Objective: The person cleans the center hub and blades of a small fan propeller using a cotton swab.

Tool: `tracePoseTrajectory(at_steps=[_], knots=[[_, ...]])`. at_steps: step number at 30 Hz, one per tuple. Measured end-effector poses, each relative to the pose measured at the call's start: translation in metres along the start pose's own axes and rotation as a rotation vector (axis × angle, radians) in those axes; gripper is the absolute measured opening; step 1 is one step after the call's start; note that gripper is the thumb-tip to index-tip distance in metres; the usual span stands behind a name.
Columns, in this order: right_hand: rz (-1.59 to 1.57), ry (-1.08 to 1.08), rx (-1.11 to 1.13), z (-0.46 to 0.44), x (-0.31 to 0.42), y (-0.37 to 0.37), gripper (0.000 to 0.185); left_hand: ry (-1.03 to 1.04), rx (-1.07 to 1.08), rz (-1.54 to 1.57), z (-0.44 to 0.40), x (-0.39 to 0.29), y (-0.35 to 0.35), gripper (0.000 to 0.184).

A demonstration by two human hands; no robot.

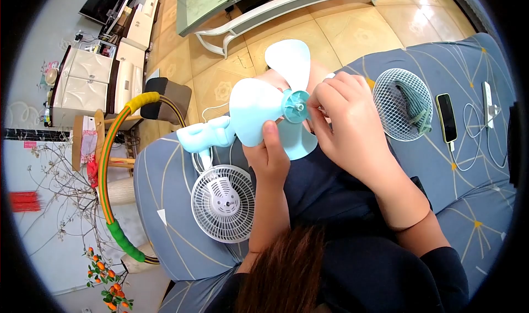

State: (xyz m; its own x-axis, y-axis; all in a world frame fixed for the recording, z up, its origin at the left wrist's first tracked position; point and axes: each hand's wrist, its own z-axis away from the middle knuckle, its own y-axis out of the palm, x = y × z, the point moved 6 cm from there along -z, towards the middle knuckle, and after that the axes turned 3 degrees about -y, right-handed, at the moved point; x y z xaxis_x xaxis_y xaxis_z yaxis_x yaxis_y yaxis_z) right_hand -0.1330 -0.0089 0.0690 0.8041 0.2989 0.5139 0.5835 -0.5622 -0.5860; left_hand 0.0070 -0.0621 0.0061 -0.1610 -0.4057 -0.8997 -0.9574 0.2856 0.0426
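Observation:
A light-blue fan blade (254, 108) with several wide petals is up in front of me, its round ribbed hub (296, 105) facing me. My left hand (268, 150) grips one petal from below, thumb on its face. Close beside the hub is my right hand (350, 122), its fingers pinched together. What they hold, if anything, is hidden, though a small whitish bit shows past the knuckles. To the left lie the light-blue fan body (206, 135) and a white rear grille (223, 202) around the motor housing. The white front grille (392, 126) rests on the right.
A striped grey-green cloth (414, 106) lies in the front grille. Beyond it are a phone (446, 117) on a cable and a power strip (488, 100) on the patterned sofa (441, 197). A hoop (106, 175) leans at the left; a glass-topped table (212, 7) stands ahead.

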Motion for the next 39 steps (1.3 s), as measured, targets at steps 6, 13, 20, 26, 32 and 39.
tracePoseTrajectory(at_steps=[6, 13, 20, 26, 32, 39], knots=[[-0.05, 0.015, -0.036, 0.001, -0.002, -0.001, 0.016, -0.038, -0.007, -0.004, 0.0, 0.001, -0.001, 0.044], [-0.152, 0.083, -0.01, 0.003, -0.006, 0.001, 0.012, -0.091, -0.104, -0.004, 0.0, 0.009, -0.006, 0.047], [-0.405, 0.222, 0.011, 0.0, -0.016, -0.005, 0.008, -0.225, -0.212, 0.051, -0.004, 0.012, -0.011, 0.051], [-0.534, 0.329, 0.046, 0.001, -0.025, -0.004, 0.004, -0.262, -0.274, 0.115, -0.006, 0.018, -0.017, 0.051], [-0.566, 0.387, 0.045, 0.0, -0.027, -0.006, 0.006, -0.292, -0.265, 0.084, -0.004, 0.019, -0.019, 0.053], [-0.568, 0.43, 0.067, 0.002, -0.033, -0.006, 0.014, -0.239, -0.126, 0.103, -0.008, 0.007, -0.008, 0.053]])
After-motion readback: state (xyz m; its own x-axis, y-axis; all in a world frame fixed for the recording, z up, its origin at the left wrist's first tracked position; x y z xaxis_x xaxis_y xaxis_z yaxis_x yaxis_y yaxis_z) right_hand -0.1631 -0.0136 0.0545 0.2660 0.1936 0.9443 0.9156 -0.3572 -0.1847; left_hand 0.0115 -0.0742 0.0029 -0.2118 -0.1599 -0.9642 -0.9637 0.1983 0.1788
